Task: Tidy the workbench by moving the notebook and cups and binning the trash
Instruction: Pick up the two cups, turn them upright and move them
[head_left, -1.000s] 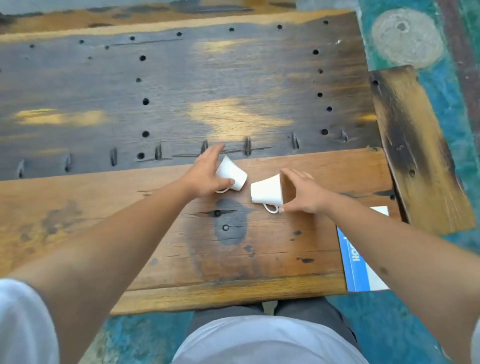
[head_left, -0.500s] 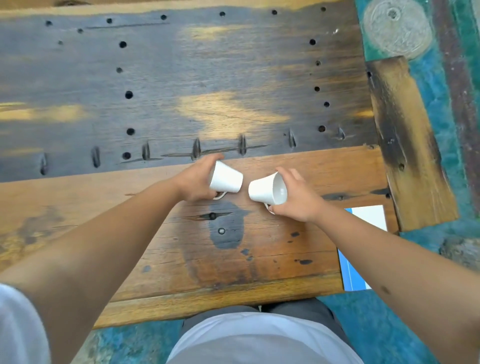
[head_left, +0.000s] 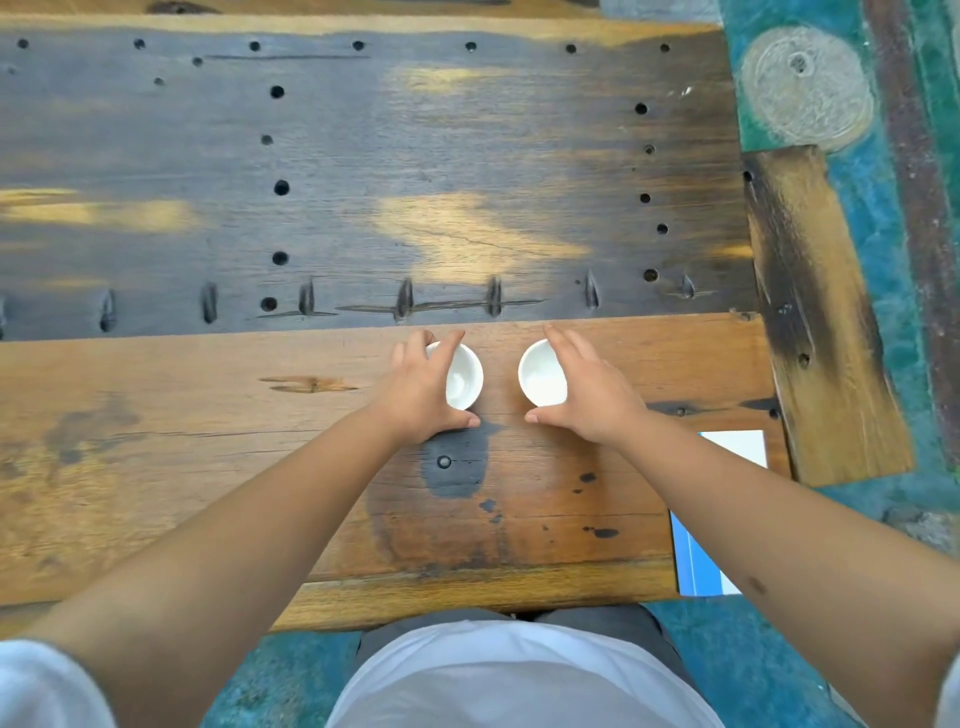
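Tabletop (head_left: 260, 441): wooden, made of a dark weathered far board drilled with round holes and a warmer brown near board bearing a dark stain. Carries both cups.

Floor (head_left: 857, 493): painted teal, showing to the right of and below the tabletop.

Side plank (head_left: 815, 322): scorched, yellow-brown, lying along the tabletop's right edge.

Notebook (head_left: 701, 561): blue and white, at the near right corner of the tabletop, partly hidden under the right forearm. Whether it lies on the tabletop or lower cannot be told.

Left hand (head_left: 421, 395): fingers curled around the left cup, thumb on its near side, other fingers over its far left rim.

Right hand (head_left: 587, 395): fingers curled around the right cup, thumb on its near side, other fingers along its far right rim.

Left cup (head_left: 462, 376): white, upright, mouth open to the camera, on the near board just before the seam with the dark board.

Right cup (head_left: 540, 374): white, upright, mouth open to the camera, just beside the left cup with a narrow strip of wood between them.
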